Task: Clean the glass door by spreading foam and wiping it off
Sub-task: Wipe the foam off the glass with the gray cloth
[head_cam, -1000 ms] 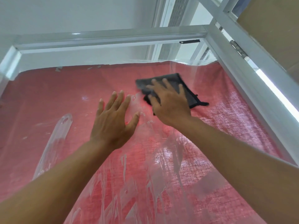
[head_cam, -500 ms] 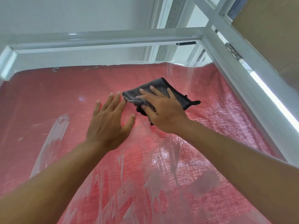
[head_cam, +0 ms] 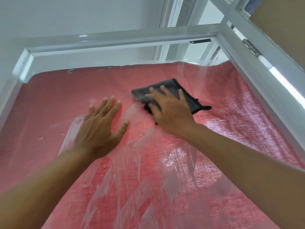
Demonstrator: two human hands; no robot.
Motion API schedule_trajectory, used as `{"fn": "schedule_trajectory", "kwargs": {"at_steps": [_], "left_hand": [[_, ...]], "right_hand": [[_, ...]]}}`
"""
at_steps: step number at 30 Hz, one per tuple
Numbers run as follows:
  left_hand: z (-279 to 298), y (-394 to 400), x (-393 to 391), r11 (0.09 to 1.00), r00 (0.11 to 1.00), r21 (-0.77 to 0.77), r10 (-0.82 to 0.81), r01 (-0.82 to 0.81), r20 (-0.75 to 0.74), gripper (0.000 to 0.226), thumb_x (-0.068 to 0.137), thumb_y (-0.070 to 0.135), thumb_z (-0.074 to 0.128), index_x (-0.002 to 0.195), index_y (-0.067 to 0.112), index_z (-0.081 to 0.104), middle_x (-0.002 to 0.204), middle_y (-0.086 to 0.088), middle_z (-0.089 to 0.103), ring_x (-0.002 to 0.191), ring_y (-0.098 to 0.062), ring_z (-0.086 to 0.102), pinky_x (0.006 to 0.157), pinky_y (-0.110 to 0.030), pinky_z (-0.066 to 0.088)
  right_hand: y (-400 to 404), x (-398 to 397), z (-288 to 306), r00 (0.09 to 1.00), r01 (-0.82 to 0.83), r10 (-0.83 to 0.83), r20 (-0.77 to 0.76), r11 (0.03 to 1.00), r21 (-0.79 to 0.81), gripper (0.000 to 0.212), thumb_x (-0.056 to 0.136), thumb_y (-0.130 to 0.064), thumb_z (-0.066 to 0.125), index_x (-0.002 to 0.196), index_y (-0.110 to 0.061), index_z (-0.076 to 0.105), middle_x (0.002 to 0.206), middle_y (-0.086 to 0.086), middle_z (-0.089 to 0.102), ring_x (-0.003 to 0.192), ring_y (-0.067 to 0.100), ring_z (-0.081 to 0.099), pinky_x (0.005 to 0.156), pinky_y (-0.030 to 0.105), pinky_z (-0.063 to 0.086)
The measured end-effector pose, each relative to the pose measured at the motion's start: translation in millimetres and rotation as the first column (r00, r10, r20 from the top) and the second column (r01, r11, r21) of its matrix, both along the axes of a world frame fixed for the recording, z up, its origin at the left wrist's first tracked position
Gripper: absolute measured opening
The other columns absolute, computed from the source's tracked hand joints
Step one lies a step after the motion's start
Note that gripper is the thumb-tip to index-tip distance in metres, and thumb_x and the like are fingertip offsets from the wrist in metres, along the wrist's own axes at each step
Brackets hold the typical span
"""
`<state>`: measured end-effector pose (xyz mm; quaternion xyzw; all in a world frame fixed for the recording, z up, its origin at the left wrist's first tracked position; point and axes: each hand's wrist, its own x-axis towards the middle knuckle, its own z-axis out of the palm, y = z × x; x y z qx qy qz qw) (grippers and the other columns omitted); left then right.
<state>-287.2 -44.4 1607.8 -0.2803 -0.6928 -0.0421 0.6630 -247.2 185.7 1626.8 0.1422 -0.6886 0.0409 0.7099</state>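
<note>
The glass door [head_cam: 49,104] fills the view, with red woven fabric behind the pane. White foam streaks [head_cam: 140,179] run down its lower middle, and one long smear [head_cam: 71,131] lies at the left. My right hand [head_cam: 171,113] presses a folded dark grey cloth [head_cam: 173,86] flat against the upper glass with straight fingers. My left hand [head_cam: 100,128] rests flat on the glass to the left of the cloth, fingers spread, holding nothing.
A white metal door frame [head_cam: 115,38] runs across the top and down the right side [head_cam: 264,83], with a hinge [head_cam: 251,47] on it. A small black latch [head_cam: 199,41] sits under the top bar. A brown panel [head_cam: 283,22] is at the upper right.
My right hand has slid the cloth to the right and a little upward, away from my left hand, leaving a wet smear between them. My left hand stayed flat on the glass.
</note>
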Motion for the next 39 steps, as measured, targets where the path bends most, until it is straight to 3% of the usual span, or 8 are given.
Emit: {"fn": "schedule_trajectory", "kwargs": {"at_steps": [4,11,17,24,30,35,37,39], "left_hand": [[-1,-7,-2,1.0,1.0,-0.022,0.006,-0.006,-0.008,0.088,0.091,0.071,0.011,0.164,0.023,0.015,0.17,0.004,0.003,0.158,-0.012,-0.002,0.129,-0.04,-0.002],[-4,-13,-6,0.999,1.0,-0.028,-0.021,0.021,-0.017,0.08,0.096,0.063,0.022,0.164,0.022,0.015,0.171,0.005,0.005,0.158,-0.011,-0.002,0.129,-0.038,-0.004],[-6,-13,-5,0.999,0.999,-0.03,-0.033,0.032,-0.02,0.075,0.1,0.06,0.022,0.164,0.022,0.017,0.171,0.004,0.005,0.158,-0.011,-0.004,0.128,-0.036,-0.006],[-5,-20,-5,0.997,0.998,-0.064,-0.049,0.047,-0.025,0.079,0.097,0.06,0.026,0.164,0.02,0.017,0.171,0.003,0.008,0.158,-0.012,0.0,0.129,-0.038,-0.002],[-3,-27,-10,0.997,0.999,-0.078,-0.015,0.011,-0.047,0.08,0.097,0.064,0.02,0.164,0.02,0.018,0.17,0.002,0.007,0.158,-0.012,0.0,0.129,-0.038,-0.001],[-7,-29,-10,0.997,0.998,-0.067,-0.043,0.04,-0.048,0.084,0.093,0.065,0.017,0.163,0.018,0.02,0.17,-0.001,0.013,0.158,-0.014,0.005,0.13,-0.041,0.002],[-9,-33,-9,0.997,0.999,-0.067,-0.035,0.032,-0.042,0.085,0.094,0.065,0.018,0.163,0.016,0.021,0.17,-0.001,0.012,0.158,-0.014,0.004,0.13,-0.041,0.002],[-10,-40,-8,0.998,0.999,-0.066,-0.025,0.023,-0.034,0.082,0.096,0.064,0.022,0.162,0.015,0.022,0.17,0.0,0.01,0.158,-0.014,0.002,0.13,-0.041,0.0]], "right_hand": [[-10,10,35,0.997,-0.078,0.071,-0.03,0.902,-0.424,0.037,0.109,-0.035,0.033,0.139,-0.029,0.053,0.167,-0.005,0.027,0.158,0.021,0.009,0.123,0.063,-0.009],[-38,-7,0,1.0,0.009,-0.012,0.026,0.993,0.115,0.041,0.106,-0.037,0.039,0.146,-0.037,0.047,0.164,-0.018,0.032,0.157,0.011,0.014,0.125,0.062,-0.002],[-47,0,42,1.0,-0.021,0.02,-0.009,0.964,-0.264,0.034,0.109,-0.034,0.035,0.137,-0.032,0.054,0.165,-0.008,0.032,0.158,0.022,0.012,0.123,0.064,-0.007],[-47,-7,-2,0.999,0.013,-0.017,0.045,0.995,0.101,0.042,0.107,-0.039,0.039,0.148,-0.039,0.046,0.164,-0.019,0.03,0.157,0.01,0.012,0.124,0.061,-0.006],[-40,4,19,0.998,-0.069,0.058,-0.037,0.887,-0.456,0.041,0.109,-0.037,0.035,0.146,-0.03,0.049,0.167,-0.008,0.028,0.158,0.018,0.009,0.123,0.062,-0.011],[-62,-7,-12,0.996,-0.002,-0.009,0.086,0.992,0.122,0.042,0.106,-0.037,0.042,0.148,-0.039,0.046,0.164,-0.017,0.031,0.156,0.01,0.013,0.125,0.06,-0.004],[-51,-6,-9,0.999,0.0,-0.005,0.052,0.996,0.087,0.042,0.106,-0.037,0.042,0.148,-0.038,0.046,0.164,-0.017,0.032,0.156,0.008,0.015,0.125,0.06,-0.002],[-43,-5,-1,1.0,0.001,-0.005,-0.021,0.985,-0.17,0.04,0.107,-0.037,0.041,0.147,-0.036,0.047,0.165,-0.013,0.031,0.156,0.012,0.015,0.125,0.059,-0.004]]}}
